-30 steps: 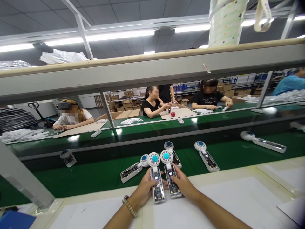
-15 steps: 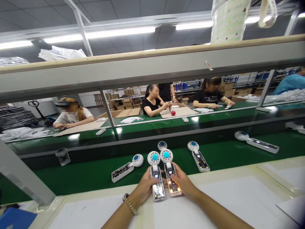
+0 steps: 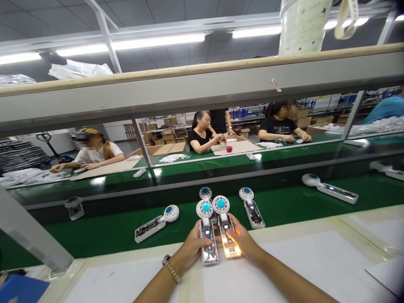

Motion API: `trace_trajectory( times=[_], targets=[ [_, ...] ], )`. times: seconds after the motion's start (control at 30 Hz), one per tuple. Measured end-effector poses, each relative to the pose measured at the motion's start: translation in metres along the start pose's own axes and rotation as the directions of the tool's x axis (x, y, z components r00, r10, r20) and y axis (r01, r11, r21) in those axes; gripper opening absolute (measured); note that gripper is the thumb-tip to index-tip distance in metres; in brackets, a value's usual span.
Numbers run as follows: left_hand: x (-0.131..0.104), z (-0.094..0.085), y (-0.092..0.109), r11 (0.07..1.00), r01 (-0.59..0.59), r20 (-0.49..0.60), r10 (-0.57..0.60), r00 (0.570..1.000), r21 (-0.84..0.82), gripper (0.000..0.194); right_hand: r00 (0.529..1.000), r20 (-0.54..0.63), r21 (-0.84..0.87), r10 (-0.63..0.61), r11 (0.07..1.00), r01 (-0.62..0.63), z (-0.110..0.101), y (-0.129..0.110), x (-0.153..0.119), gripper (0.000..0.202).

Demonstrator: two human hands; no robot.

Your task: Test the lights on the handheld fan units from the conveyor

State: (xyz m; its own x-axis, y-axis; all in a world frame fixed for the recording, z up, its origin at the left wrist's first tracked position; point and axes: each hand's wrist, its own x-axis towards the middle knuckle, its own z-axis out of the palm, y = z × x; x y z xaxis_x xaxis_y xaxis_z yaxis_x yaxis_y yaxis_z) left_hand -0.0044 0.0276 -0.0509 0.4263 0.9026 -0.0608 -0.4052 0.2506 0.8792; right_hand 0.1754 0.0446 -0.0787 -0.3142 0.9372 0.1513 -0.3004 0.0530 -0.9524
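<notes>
Left grip: On my feed the left hand (image 3: 193, 246) was closed around the handle of the left fan (image 3: 210, 251), thumb on its clear front.
Right grip: I saw the right hand (image 3: 243, 240) clasping the right fan (image 3: 229, 248), thumb across its front, orange lights glowing low in the handle.
Fan place: Both were side by side at the lower centre of the frame, heads up and close together, near the border of the green belt (image 3: 104, 235) and the white counter (image 3: 293, 265).
Handling: I judged each light and stiff, its clear cover perhaps slick, its slotted head and narrow neck fragile.
Hold: I reckoned the handle's long sides best for grasping.
Hidden: Most fingers behind the handles were out of my sight; the left fan's head covered part of a third fan (image 3: 205, 192).
Cut off: An end fan (image 3: 386, 170) ran out at the right edge.
Hard to make out: I could not tell whether the handles' lower ends touched the counter.
</notes>
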Motion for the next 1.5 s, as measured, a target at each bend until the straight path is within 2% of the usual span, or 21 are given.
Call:
trace_trajectory(
  times=[0.13,0.4,0.53,0.63,0.83,1.0,1.17,1.5],
  targets=[
    [-0.001,0.001,0.001,0.999,0.023,0.003,-0.023,1.000,-0.027,0.051,0.998,-0.039,-0.023,0.049,0.999,-0.050,0.000,-0.002,0.000,0.065],
    [0.002,-0.003,-0.006,1.000,-0.009,-0.021,0.009,1.000,-0.020,0.048,0.998,0.019,0.017,0.060,0.998,-0.060,-0.002,-0.005,-0.005,0.074],
    [0.003,-0.005,-0.008,1.000,-0.011,-0.054,0.010,0.998,-0.013,0.051,0.997,0.064,-0.010,0.047,0.999,-0.047,-0.006,0.003,-0.007,0.082],
    [0.002,-0.006,-0.007,1.000,0.001,-0.061,0.000,0.998,0.014,0.051,0.998,0.028,-0.008,0.051,0.999,-0.050,-0.007,0.011,-0.006,0.087],
    [0.002,-0.009,-0.008,1.000,0.011,-0.038,-0.011,0.999,0.005,0.053,0.997,0.036,0.013,0.071,0.997,-0.071,-0.004,0.008,-0.008,0.086],
    [0.001,-0.007,-0.005,1.000,0.000,-0.023,0.000,1.000,0.024,0.051,0.998,0.063,-0.010,0.015,1.000,-0.015,-0.003,0.006,-0.009,0.089],
    [-0.001,-0.005,-0.003,0.999,-0.020,-0.021,0.020,1.000,0.035,0.051,0.994,0.109,-0.004,-0.023,1.000,0.024,-0.005,0.010,-0.011,0.083],
    [0.000,-0.003,0.000,1.000,0.003,0.013,-0.004,1.000,0.028,0.049,0.993,0.107,0.020,-0.055,0.998,0.053,0.001,0.002,-0.011,0.081]
  ],
)
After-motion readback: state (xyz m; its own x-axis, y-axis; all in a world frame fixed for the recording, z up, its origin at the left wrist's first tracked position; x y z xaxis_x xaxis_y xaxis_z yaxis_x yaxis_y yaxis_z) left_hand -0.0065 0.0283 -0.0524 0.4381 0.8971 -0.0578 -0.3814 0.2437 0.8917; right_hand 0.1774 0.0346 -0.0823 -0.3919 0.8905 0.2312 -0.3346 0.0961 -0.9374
